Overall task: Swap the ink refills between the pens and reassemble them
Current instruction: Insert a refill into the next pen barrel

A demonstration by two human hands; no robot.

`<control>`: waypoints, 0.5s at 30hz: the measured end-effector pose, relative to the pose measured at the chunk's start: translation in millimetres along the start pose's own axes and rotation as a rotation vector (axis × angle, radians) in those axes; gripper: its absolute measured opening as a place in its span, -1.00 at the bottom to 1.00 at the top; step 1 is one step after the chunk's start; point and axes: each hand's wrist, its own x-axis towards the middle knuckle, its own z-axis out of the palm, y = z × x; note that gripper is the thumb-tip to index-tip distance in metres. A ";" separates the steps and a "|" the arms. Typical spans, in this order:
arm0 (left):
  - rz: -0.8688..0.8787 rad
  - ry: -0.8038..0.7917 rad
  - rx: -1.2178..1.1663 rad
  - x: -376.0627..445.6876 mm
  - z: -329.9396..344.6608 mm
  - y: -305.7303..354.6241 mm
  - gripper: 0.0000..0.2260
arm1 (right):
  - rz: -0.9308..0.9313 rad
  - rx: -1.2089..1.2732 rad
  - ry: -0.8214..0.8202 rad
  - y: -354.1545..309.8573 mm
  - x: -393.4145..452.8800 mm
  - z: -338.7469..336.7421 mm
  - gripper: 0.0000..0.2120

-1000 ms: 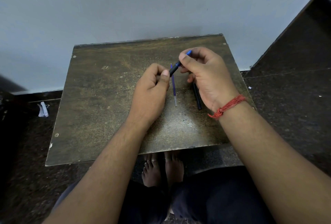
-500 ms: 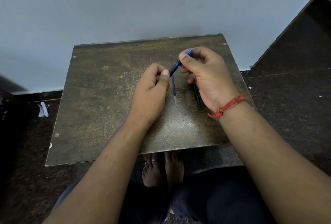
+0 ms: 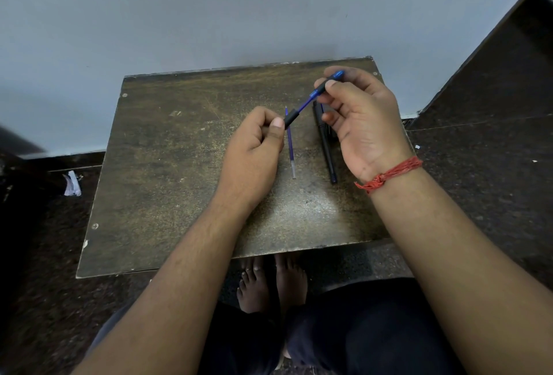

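Note:
My left hand (image 3: 254, 147) pinches the black grip section (image 3: 291, 118) of a blue pen. My right hand (image 3: 359, 117) holds the blue barrel (image 3: 327, 83) of the same pen up and to the right. The two parts are pulled apart, and a thin blue refill (image 3: 303, 105) shows in the gap between them. A loose refill (image 3: 290, 147) with a clear end lies on the wooden table (image 3: 179, 165) just right of my left hand. A black pen (image 3: 326, 147) lies beside it, partly under my right hand.
The table stands against a pale wall (image 3: 209, 9). Dark floor surrounds it, with a scrap of white paper (image 3: 71, 184) at the left. My bare feet (image 3: 269, 281) show under the near edge.
My right hand has moved up and to the right with the barrel. The pen has come apart, exposing the refill. The black pen on the table is now more visible.

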 end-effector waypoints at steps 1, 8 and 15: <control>0.000 -0.001 -0.005 0.0 0.0 0.0 -0.82 | -0.008 0.009 0.012 -0.4 0.1 -0.5 -0.85; -0.008 0.005 -0.007 1.6 -0.5 -4.2 -0.82 | -0.116 0.133 0.197 -3.1 7.3 -7.5 -0.90; 0.034 0.103 -0.013 4.1 -2.3 -7.3 -0.82 | -0.259 -0.743 0.109 3.5 5.4 -7.6 -0.98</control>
